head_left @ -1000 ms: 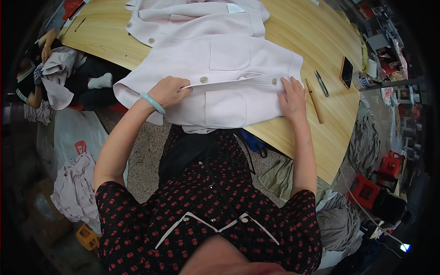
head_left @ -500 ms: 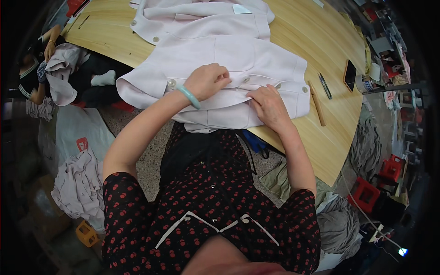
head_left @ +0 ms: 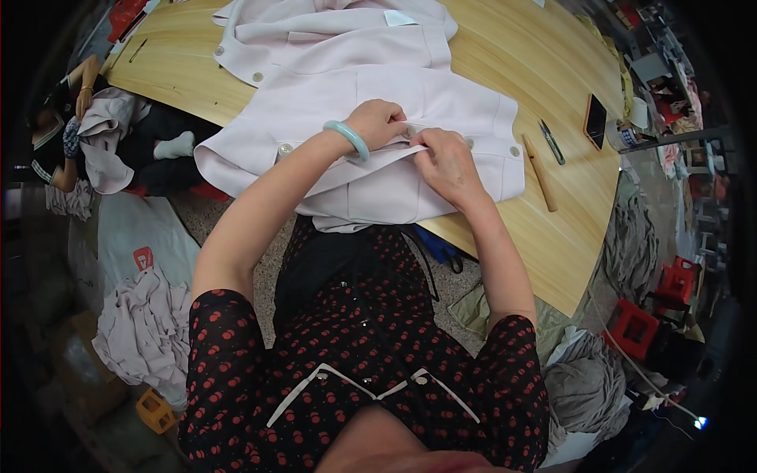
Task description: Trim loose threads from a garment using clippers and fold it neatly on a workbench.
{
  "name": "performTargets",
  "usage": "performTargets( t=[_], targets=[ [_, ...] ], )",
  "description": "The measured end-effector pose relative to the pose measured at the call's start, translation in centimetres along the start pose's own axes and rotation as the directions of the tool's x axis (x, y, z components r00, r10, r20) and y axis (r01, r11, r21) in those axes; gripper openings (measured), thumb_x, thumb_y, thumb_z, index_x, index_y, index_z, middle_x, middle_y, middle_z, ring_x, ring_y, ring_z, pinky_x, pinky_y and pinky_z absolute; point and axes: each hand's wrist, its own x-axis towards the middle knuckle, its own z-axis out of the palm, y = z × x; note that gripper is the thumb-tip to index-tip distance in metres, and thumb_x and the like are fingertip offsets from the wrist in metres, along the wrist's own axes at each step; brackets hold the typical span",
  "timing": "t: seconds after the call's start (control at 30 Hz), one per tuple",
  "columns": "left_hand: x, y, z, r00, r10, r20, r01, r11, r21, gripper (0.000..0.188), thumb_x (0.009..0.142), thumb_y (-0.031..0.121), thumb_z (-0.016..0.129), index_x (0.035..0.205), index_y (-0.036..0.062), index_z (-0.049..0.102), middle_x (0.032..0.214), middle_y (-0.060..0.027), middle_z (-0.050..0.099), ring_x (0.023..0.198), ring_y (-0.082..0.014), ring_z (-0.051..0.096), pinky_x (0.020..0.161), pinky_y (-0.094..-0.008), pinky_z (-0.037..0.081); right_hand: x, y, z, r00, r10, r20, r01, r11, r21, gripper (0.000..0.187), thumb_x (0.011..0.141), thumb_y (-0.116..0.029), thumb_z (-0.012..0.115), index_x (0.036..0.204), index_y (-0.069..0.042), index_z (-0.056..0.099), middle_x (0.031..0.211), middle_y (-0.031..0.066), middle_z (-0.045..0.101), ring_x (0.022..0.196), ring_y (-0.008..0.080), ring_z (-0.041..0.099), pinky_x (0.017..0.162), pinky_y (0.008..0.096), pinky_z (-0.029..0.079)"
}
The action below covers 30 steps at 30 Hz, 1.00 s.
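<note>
Here, a wooden table [head_left: 493,51] bears a pale pink garment [head_left: 307,106], apparently spread flat so the left hand [head_left: 373,124] and right hand [head_left: 448,164] reach its front edge [head_left: 367,169]. The right pinches that edge, seemingly to hold it up; the left curls beside it, grip unclear, with a button [head_left: 285,148] farther left.

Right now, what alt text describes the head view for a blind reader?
A person's right grip pinches an edge of a pale garment with buttons on a tan table, left grip close beside it; a tan stick, slim tool and phone lie to the right.
</note>
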Motion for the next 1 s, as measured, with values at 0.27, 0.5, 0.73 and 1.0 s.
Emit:
performTargets(
  t=[0.27,0.5,0.73,1.0],
  targets=[
    [0.0,0.7,-0.5,0.982,-0.153,0.107,0.171,0.968,-0.182,0.029,0.084,0.025,0.057,0.087,-0.003,0.063,0.076,-0.0124,0.063,0.069,-0.0165,0.055,0.067,-0.0306,0.045,0.6,0.6,2.0,0.991,0.04,-0.129,-0.048,0.997,-0.06,0.016,0.076,-0.005,0.057,0.091,-0.001,0.059,0.081,0.0153,0.063,0.076,0.0325,0.059,0.079,0.0401,0.044],
    [-0.2,0.9,0.2,0.99,-0.132,0.041,0.134,0.989,-0.066,0.028,0.081,0.025,0.057,0.087,-0.0025,0.063,0.078,-0.0169,0.063,0.072,-0.0248,0.059,0.069,-0.0337,0.047,0.2,0.8,3.1,0.972,-0.137,-0.19,0.067,0.939,-0.337,0.007,0.077,-0.004,0.055,0.084,-0.004,0.054,0.074,0.0112,0.056,0.075,0.0276,0.056,0.071,0.0384,0.04],
    [-3.2,3.4,1.0,0.996,0.072,-0.048,-0.059,0.971,0.23,0.032,0.075,0.022,0.059,0.094,-0.0028,0.061,0.094,-0.0207,0.057,0.092,-0.035,0.056,0.082,-0.0414,0.047,-0.4,1.5,2.9,0.994,-0.085,-0.075,0.054,0.938,-0.342,0.022,0.077,-0.003,0.056,0.098,-0.003,0.055,0.085,0.0115,0.059,0.083,0.0273,0.055,0.076,0.039,0.04],
    [-3.1,1.9,4.4,0.939,0.186,-0.29,-0.08,0.936,0.342,0.017,0.075,0.012,0.056,0.084,-0.0018,0.055,0.087,-0.0188,0.054,0.084,-0.0325,0.053,0.076,-0.0403,0.046,0.0,1.6,3.2,0.986,-0.147,-0.081,0.112,0.936,-0.334,0.004,0.078,-0.006,0.05,0.081,-0.004,0.051,0.076,0.0131,0.057,0.076,0.0296,0.054,0.072,0.0391,0.04]
  ],
)
